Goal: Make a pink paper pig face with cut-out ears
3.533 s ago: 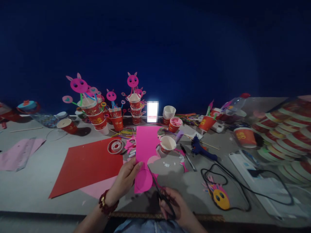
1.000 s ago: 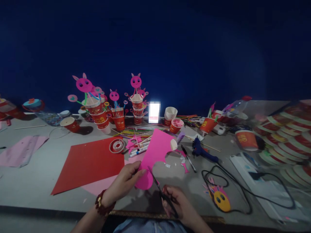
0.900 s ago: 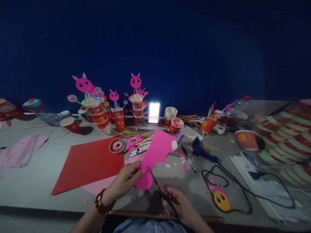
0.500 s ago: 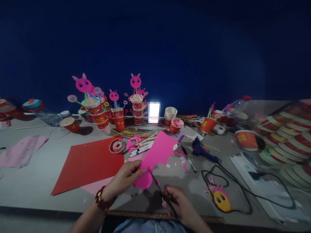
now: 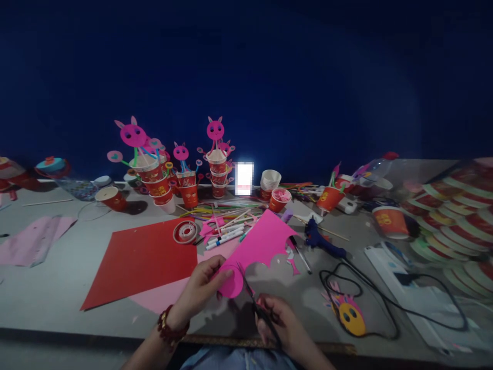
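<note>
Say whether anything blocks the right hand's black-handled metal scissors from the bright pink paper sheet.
Nothing visible does: the scissors in the right hand meet the pink sheet beside its rounded end. The left hand grips that end, close to the blade tips.

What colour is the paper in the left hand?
The paper in the left hand is bright pink, best seen in the head camera's view.

Red sheet (image 5: 138,262), blue glue gun (image 5: 326,243), probably a bottle (image 5: 380,166)

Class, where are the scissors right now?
In the head view, the scissors are low, just right of centre, in the right hand, their tips at the pink sheet.
</note>
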{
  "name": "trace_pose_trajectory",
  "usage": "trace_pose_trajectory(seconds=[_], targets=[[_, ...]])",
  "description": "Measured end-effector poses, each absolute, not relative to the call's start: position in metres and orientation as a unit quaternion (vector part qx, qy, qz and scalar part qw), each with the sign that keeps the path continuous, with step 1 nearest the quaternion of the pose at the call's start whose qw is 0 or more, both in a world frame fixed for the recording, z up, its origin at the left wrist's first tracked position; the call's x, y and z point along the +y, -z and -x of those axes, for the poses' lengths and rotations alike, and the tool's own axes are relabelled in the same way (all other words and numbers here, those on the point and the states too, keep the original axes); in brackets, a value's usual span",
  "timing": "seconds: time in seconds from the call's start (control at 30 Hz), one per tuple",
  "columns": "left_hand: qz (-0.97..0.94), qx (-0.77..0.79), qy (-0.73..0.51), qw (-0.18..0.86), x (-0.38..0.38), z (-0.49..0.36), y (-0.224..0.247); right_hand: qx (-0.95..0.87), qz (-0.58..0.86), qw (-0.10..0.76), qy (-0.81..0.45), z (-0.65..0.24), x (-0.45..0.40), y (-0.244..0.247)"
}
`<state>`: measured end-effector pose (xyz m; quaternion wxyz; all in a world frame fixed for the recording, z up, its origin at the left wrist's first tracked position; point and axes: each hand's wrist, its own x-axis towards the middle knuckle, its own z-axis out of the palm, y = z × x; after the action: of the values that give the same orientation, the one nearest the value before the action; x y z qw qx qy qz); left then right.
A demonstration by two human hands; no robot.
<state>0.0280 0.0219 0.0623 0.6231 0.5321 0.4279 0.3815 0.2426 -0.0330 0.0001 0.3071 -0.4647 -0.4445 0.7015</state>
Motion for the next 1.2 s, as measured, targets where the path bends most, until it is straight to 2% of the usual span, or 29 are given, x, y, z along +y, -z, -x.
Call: trace_pose_trajectory(seconds=[0.2,1.2], targets=[[-0.580,0.431,-0.349,0.596,0.023,-0.029,-0.069,-0.427,0.425,0.323,-0.730,-0.244,-0.031,-0.009],[-0.594,0.425,-0.312,0.607,0.029,-0.025,-0.074,-0.439,0.469,0.299,-0.706,-0.246,-0.029,-0.028]])
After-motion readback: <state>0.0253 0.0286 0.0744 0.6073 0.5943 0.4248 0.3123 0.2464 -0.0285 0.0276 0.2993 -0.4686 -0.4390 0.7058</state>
